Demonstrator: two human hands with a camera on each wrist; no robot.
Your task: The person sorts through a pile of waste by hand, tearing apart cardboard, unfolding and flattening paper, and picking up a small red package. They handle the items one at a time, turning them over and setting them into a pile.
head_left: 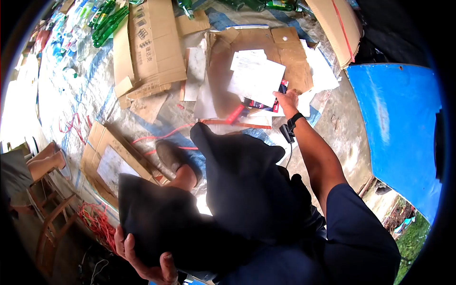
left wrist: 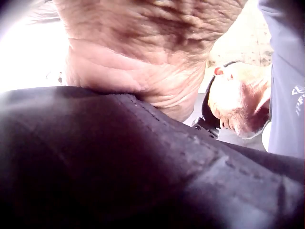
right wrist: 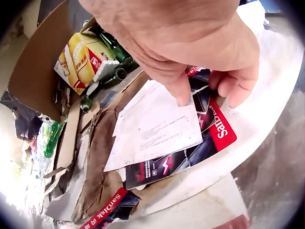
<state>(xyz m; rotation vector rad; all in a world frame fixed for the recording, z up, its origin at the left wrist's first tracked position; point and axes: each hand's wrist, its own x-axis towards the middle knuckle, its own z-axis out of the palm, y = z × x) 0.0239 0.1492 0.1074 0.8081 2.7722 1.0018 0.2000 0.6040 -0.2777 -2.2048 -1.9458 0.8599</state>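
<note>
My right hand (head_left: 287, 102) reaches down to a pile of flat paper and card on the ground. In the right wrist view its thumb (right wrist: 182, 93) lies on the edge of a white printed sheet (right wrist: 157, 126), while the bent fingers (right wrist: 233, 88) are at a black and red SanDisk card (right wrist: 221, 126). Between thumb and fingers, a creased dark part of that card shows, pinched. The white sheet partly covers the card. My left hand (head_left: 147, 261) rests on the dark trouser leg (head_left: 161, 213), fingers loosely bent; in the left wrist view its palm (left wrist: 138, 71) meets the cloth.
Brown cardboard (head_left: 251, 42) lies under the papers. A flattened box (head_left: 147, 42) and green bottles (head_left: 109, 26) are farther off at left. Another SanDisk card (right wrist: 109, 207) lies nearby. A blue panel (head_left: 394, 128) stands at right; red string (head_left: 97, 221) and a wooden chair (head_left: 47, 228) are at left.
</note>
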